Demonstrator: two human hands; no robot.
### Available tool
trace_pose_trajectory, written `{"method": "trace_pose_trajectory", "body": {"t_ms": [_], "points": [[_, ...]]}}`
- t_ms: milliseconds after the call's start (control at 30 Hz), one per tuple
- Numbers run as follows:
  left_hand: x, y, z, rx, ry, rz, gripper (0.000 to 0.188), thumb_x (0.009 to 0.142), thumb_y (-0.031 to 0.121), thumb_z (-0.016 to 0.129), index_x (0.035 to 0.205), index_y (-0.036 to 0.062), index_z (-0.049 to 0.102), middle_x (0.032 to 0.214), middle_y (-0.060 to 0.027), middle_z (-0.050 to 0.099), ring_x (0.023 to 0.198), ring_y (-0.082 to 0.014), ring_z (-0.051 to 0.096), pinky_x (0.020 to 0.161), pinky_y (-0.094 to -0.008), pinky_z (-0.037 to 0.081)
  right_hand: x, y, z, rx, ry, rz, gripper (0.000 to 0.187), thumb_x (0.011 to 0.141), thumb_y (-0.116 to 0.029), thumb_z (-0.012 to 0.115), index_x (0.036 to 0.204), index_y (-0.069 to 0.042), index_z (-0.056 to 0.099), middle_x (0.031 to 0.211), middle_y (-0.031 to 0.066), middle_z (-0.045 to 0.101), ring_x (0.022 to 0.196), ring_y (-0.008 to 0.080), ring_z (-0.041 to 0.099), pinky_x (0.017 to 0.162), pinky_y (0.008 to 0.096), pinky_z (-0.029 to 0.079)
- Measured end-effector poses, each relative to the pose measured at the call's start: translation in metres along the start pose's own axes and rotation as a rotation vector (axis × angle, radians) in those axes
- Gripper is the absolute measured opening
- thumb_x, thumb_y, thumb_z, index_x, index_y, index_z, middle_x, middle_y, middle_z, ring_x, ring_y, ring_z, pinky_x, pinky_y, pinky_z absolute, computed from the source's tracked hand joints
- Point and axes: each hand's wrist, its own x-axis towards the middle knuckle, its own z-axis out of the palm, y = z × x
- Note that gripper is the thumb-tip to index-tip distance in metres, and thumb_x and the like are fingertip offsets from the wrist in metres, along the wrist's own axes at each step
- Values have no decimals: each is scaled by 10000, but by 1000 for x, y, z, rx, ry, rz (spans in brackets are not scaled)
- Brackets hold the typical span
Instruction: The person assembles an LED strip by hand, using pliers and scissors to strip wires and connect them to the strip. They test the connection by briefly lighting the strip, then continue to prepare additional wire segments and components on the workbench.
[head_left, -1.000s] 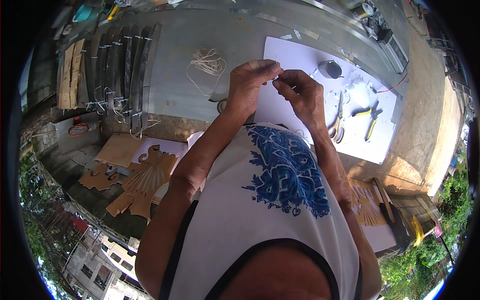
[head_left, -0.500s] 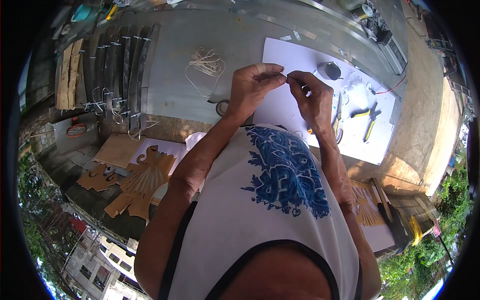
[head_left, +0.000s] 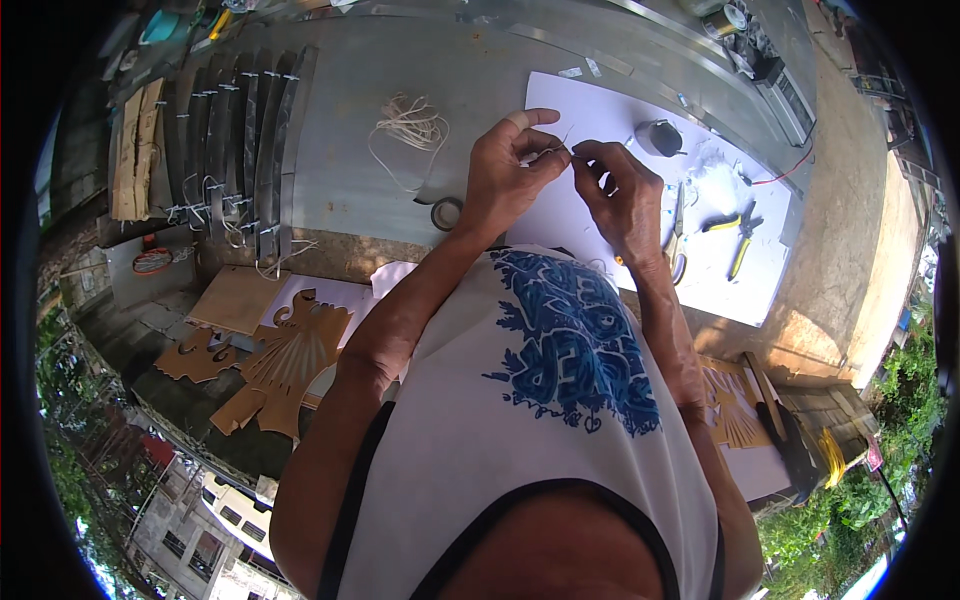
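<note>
Above the white board (head_left: 560, 100), my two hands meet fingertip to fingertip. My left hand (head_left: 503, 178) pinches with the thumb against bent fingers, while its index finger, wrapped in a tan bandage, sticks out. A thin, wire-like strand (head_left: 567, 136) rises between the fingertips; its exact kind is too small to tell. My right hand (head_left: 626, 195) closes thumb and index finger at the lower end of this strand. Right of that hand lie scissors (head_left: 678, 232) and yellow-and-black pliers (head_left: 743, 240). Beyond it stands a dark round container (head_left: 660, 139).
A bundle of white cord (head_left: 408, 128) and a roll of dark tape (head_left: 446, 213) lie on the grey metal table (head_left: 350, 80). Dark curved strips (head_left: 230, 140) tied with cord are at left. Cut-out brown panels (head_left: 300, 345) sit below the table edge.
My left index finger has lifted away from the thumb, and more of the thin strand shows. Both hands have shifted slightly while staying together at the fingertips.
</note>
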Motion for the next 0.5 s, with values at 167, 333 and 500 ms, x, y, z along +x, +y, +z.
{"method": "trace_pose_trajectory", "body": {"t_ms": [167,333,500], "points": [[0,-2,-1,6,-5,11,480,846,0,743,1292,-59,575,960,-117,733,905,-127,672,800,-249,536,0,3,-1,-37,-10,-24,105,837,-39,725,937,-64,707,861,75,723,665,217,710,594,333,560],[-4,8,-1,67,-34,-1,471,842,19,747,1269,-76,573,963,-123,735,908,-126,676,807,-253,536,2,3,-3,-109,-6,-170,93,816,-16,710,899,-56,692,824,73,705,632,250,682,586,351,553],[-12,23,4,77,-36,-36,462,844,23,746,1251,-101,565,957,-115,734,894,-128,678,807,-252,536,2,8,-3,-168,135,-240,97,786,-24,715,876,-47,689,812,93,690,619,259,668,590,369,548]]}}
